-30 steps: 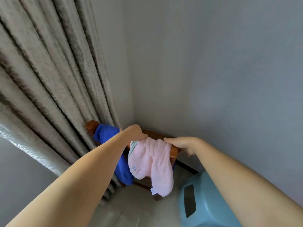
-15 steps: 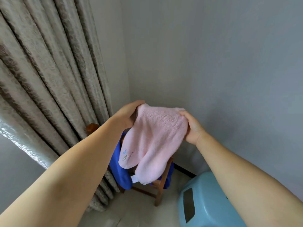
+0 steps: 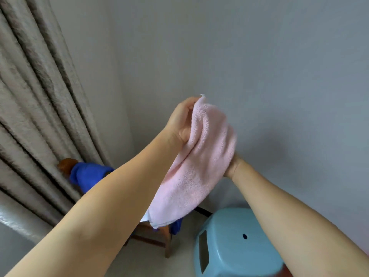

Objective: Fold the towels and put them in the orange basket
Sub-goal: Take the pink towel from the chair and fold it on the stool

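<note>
My left hand (image 3: pixel 180 120) pinches the top corner of the pink towel (image 3: pixel 196 164), raised before the grey wall (image 3: pixel 259 66), while my right hand (image 3: pixel 231 166) is hidden behind the cloth, its grip indiscernible.

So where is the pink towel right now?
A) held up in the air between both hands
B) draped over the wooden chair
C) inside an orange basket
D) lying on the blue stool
A: the pink towel hangs in the air, gripped at its top by the left hand, with the right hand mostly hidden behind it, above the blue stool.
</note>
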A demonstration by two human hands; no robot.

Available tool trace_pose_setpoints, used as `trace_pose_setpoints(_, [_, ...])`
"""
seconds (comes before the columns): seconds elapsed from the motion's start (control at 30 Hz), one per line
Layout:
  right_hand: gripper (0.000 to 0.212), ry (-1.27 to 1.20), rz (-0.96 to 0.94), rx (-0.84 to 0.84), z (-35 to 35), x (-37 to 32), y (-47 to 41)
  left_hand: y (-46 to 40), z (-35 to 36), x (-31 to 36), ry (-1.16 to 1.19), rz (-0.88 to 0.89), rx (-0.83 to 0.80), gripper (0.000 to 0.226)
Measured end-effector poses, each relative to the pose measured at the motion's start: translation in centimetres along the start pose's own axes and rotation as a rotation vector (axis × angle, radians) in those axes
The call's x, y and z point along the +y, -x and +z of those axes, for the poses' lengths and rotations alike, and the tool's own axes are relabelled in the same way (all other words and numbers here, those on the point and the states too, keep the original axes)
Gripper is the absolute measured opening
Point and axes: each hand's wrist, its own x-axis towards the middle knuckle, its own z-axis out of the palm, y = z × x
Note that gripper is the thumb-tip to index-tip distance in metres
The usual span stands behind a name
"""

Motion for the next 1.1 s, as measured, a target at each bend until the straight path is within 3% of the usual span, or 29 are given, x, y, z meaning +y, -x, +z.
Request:
trace_pose_setpoints(0.17, [0.053, -0.136, 0.036, -0.082, -3.8, -0.6, 1.7, -1.3, 2.8, -2.8, 0.153, 0.055, 0.059, 0.044])
trace_pose_setpoints(0.3, [0.03, -0.216, 0.008, 0.025, -6.1, 0.5, 2.7, -2.2, 4.6, -6.0, 0.193, 0.02, 0.126, 0.03])
trace_pose_setpoints(0.43, [0.032, -0.388, -0.117, 0.096, -10.0, 0.0, 4.0, -2.4, 4.7, -8.0, 0.165, 0.074, 0.178, 0.057])
trace_pose_setpoints(0.5, [0.029, -0.434, -0.142, 0.218, -12.6, -0.1, 4.9, -2.2, 4.5, -8.4, 0.135, 0.089, 0.239, 0.061])
trace_pose_setpoints(0.6, [0.021, -0.458, -0.141, 0.394, -17.5, 0.2, 6.3, -2.8, 3.3, -8.6, 0.068, 0.112, 0.442, 0.051])
trace_pose_setpoints(0.7, [0.008, -0.399, -0.097, 0.419, -21.3, -0.7, 7.9, -3.9, 2.0, -9.5, -0.012, 0.133, 0.55, 0.038])
trace_pose_setpoints(0.8, [0.019, -0.166, 0.011, 0.434, -24.0, -2.3, 9.3, -4.7, 1.4, -10.6, -0.128, 0.166, 0.627, 0.038])
trace_pose_setpoints(0.93, [0.011, 0.034, 0.148, 0.41, -25.9, -3.7, 10.4, -5.5, 0.9, -11.3, -0.218, 0.165, 0.667, 0.02])
trace_pose_setpoints(1.03, [0.01, -0.072, 0.02, 0.494, -26.8, -4.6, 10.2, -5.9, 1.4, -12.0, -0.215, 0.168, 0.673, 0.014])
trace_pose_setpoints(1.1, [0.034, -0.149, -0.113, 0.571, -27.5, -4.8, 9.8, -5.9, 1.9, -12.5, -0.186, 0.161, 0.676, 0.017])
